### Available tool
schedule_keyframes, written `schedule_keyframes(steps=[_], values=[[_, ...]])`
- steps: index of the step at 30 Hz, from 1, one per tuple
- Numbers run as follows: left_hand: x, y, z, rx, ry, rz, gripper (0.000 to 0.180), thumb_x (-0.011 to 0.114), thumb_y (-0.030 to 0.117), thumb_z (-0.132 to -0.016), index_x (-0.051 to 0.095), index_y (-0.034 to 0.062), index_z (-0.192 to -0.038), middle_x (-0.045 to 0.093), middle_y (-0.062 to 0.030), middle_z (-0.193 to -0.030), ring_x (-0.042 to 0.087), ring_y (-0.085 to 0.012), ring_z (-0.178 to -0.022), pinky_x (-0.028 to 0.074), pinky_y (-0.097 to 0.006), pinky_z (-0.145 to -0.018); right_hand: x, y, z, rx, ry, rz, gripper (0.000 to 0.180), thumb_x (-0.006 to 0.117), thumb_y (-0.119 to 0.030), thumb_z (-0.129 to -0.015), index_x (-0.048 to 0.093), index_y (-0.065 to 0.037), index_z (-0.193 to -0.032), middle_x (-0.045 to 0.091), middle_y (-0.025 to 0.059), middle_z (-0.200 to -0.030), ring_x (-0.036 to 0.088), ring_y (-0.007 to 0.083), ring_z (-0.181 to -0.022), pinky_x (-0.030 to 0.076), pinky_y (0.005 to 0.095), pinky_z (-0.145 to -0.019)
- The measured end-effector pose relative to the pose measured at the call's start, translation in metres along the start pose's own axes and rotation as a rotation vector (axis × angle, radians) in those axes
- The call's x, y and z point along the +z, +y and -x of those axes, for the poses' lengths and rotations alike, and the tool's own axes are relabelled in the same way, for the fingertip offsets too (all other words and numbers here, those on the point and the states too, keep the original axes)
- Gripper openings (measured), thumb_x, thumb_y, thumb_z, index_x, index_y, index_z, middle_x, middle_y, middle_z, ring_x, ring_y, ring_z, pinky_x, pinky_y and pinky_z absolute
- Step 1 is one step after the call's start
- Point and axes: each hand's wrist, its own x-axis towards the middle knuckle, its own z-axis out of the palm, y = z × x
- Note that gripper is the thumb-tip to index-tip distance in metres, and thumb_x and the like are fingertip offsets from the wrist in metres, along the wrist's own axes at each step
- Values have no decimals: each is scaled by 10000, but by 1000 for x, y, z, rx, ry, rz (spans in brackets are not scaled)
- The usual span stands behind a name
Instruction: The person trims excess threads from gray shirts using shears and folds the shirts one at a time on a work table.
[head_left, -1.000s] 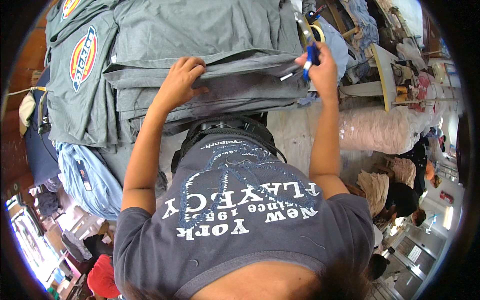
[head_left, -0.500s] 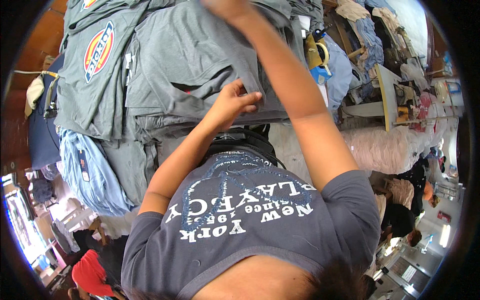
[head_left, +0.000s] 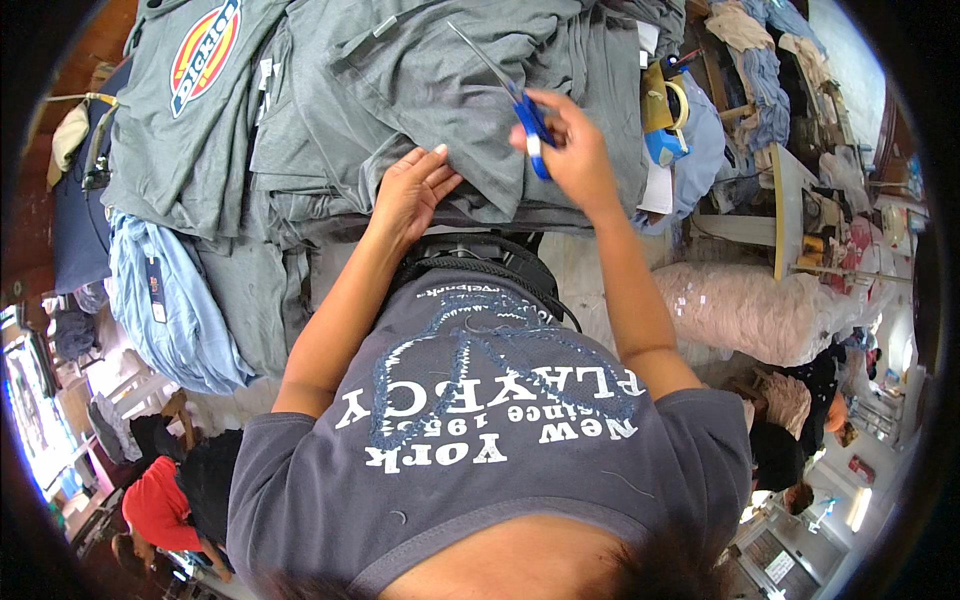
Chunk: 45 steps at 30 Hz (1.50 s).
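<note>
My right hand [head_left: 578,152] is closed around the blue handles of a pair of scissors [head_left: 530,125], whose long metal blades point up and to the left over the cloth. Beneath them spreads a grey T-shirt [head_left: 420,90], laid on a stack of similar grey garments. My left hand [head_left: 412,195] rests at the shirt's near edge, its fingers stretched out on the fabric. A small pale label [head_left: 385,26] lies on the shirt toward the far side.
A grey shirt with a red and yellow printed emblem [head_left: 205,60] lies to the left. Light blue garments [head_left: 175,310] hang below it. On the right are a tape roll [head_left: 676,103] and a large pale pink bundle [head_left: 750,312]. Other people work behind.
My right hand has come back from the far edge and now shows scissors. My left hand has moved slightly left and let go of the fold it pinched; the shirt lies flatter.
</note>
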Motion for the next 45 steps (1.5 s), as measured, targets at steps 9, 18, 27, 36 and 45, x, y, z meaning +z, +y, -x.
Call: schedule_keyframes(steps=[9, 18, 27, 36, 45], values=[[13, 8, -6, 121, 150, -71, 218, 576, 88, -788, 504, 44, -989, 572, -38, -945, 548, -140, -857, 418, -278, -763, 7, 17, 90, 278, 49, 181, 421, 649, -29, -675, 521, -71, -1074, 599, 76, -715, 544, 94, -639, 427, 228, -586], [26, 15, 2, 288, 71, -209, 276, 585, 0, -749, 517, 19, -1016, 590, -34, -931, 559, -95, -818, 459, -236, -689, 10, 6, 76, 195, 82, 361, 518, 742, -212, -603, 519, -99, -1057, 578, 92, -726, 567, 182, -640, 451, 290, -596], [19, 13, 3, 307, 42, -225, 274, 579, 5, -760, 517, 16, -1027, 590, -44, -953, 558, -97, -813, 454, -227, -690, 17, 3, 56, 149, -17, 430, 508, 726, -242, -613, 511, -107, -1053, 599, 86, -803, 581, 223, -667, 456, 325, -613], [20, 21, 1, 239, 69, -146, 267, 591, -23, -735, 502, 1, -985, 581, -32, -859, 564, -103, -780, 466, -233, -678, 14, 0, 62, 193, -29, 407, 489, 737, -199, -605, 509, -92, -1023, 573, 134, -720, 572, 257, -629, 436, 326, -578], [18, 23, -2, 318, 48, -158, 445, 598, -43, -716, 407, 46, -1108, 565, -44, -891, 566, -136, -815, 484, -274, -709, 19, 1, 57, 221, 31, 444, 527, 752, -230, -579, 514, -109, -1034, 583, 114, -728, 577, 234, -643, 445, 325, -586]])
